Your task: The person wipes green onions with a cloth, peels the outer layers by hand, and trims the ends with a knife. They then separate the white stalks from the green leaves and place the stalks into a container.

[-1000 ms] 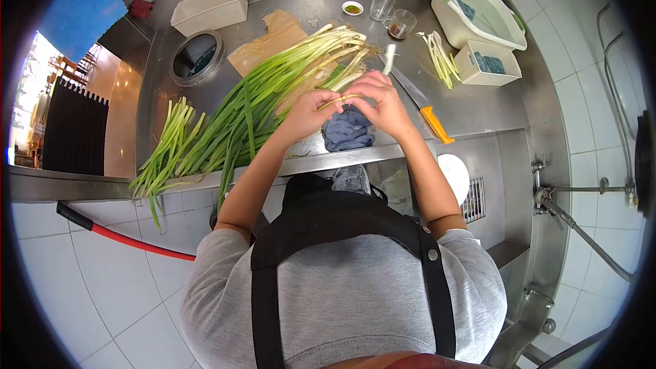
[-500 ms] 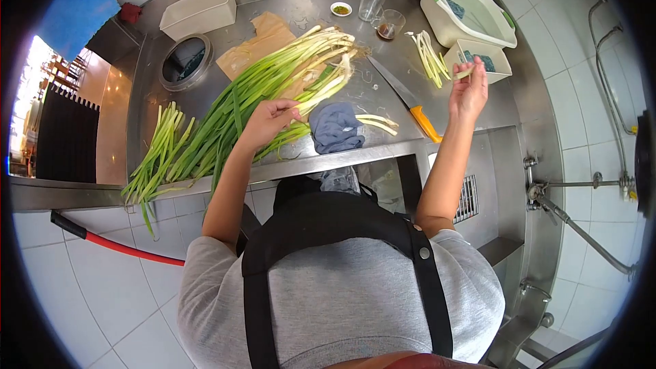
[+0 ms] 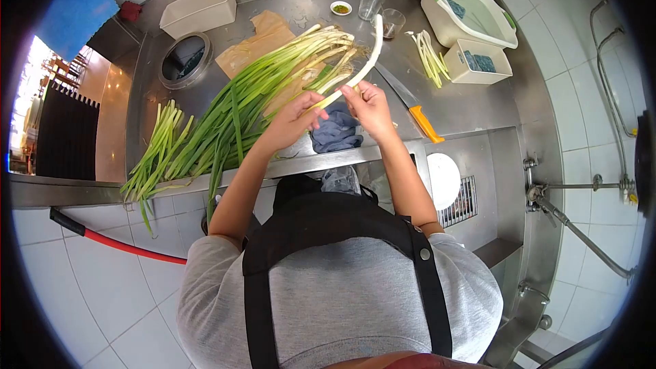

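Note:
A single spring onion (image 3: 376,49) is raised over the counter, its white end curving up and away from me. My right hand (image 3: 371,108) pinches its pale stalk. Lower down, my left hand (image 3: 294,121) grips the same stalk, its greener part hidden behind the fingers. Beneath and between my hands lies a crumpled grey-blue cloth (image 3: 336,131). Left of them spreads a large heap of spring onions (image 3: 239,99), roots pointing away, partly over brown paper (image 3: 249,48). A knife (image 3: 425,123) with an orange handle rests right of my right hand.
Trimmed spring onions (image 3: 429,61) lie at the right, beside a small white bin (image 3: 502,68) and a tub of water (image 3: 471,14). Glasses (image 3: 373,1) and a sauce dish (image 3: 340,8) stand at the back. A white round thing (image 3: 444,181) sits in the sink.
My right hand has come from beside the small bin to the middle and now pinches the stalk. The spring onion in my left hand has been lifted, its white end upward.

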`<action>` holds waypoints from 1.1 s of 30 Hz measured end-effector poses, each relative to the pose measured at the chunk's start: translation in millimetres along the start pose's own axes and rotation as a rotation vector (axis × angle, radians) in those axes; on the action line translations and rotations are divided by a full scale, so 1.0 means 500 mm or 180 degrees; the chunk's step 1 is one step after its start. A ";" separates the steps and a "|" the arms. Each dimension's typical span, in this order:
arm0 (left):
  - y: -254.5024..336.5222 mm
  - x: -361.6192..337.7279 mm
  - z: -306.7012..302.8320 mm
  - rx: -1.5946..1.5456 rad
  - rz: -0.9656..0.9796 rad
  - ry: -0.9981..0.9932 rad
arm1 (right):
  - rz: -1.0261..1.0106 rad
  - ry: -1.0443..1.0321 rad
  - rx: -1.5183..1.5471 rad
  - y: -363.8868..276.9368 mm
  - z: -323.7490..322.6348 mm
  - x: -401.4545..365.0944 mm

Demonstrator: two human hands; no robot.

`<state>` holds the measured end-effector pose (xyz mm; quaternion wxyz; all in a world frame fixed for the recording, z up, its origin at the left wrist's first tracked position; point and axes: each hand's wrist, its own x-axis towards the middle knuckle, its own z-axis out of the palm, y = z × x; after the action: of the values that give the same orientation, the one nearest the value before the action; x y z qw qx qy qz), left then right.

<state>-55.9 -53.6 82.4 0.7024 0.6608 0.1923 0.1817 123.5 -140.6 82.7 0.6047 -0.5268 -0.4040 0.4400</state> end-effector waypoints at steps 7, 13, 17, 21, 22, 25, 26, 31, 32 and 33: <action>0.008 0.020 0.027 0.0704 0.0561 0.0290 | -0.0230 -0.0320 -0.0932 -0.039 -0.012 -0.011; 0.032 0.008 -0.003 0.1167 0.0498 0.0469 | -0.0734 0.0337 -0.1767 -0.034 -0.080 -0.010; 0.026 -0.005 -0.058 0.0536 0.0224 0.0743 | -0.1087 0.1867 -0.1523 -0.029 -0.229 0.002; 0.034 -0.011 -0.071 0.0348 0.0198 0.0929 | -0.1245 0.2218 -0.1038 -0.060 -0.282 -0.013; 0.035 -0.009 -0.070 0.0345 0.0187 0.0883 | -0.1075 0.2107 -0.0768 -0.070 -0.278 -0.019; 0.031 0.002 -0.057 0.0448 0.0217 0.0780 | -0.0966 0.1428 -0.0519 -0.073 -0.195 -0.020; 0.029 0.007 -0.050 0.0544 0.0258 0.0754 | -0.0901 0.1195 -0.0345 -0.066 -0.172 -0.019; 0.036 0.015 -0.027 0.0821 0.0384 0.0757 | -0.0089 0.0416 0.1383 0.000 -0.086 -0.013; 0.035 0.015 -0.027 0.0969 0.0409 0.0804 | 0.0193 0.0083 0.2137 0.025 -0.082 -0.011; 0.038 0.014 -0.023 0.0973 0.0408 0.0802 | 0.0192 0.0084 0.2141 0.028 -0.071 -0.011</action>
<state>-55.8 -39.0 100.4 0.5514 0.7426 0.2616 0.2759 154.0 -155.0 64.7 0.7366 -0.3152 -0.2125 0.5594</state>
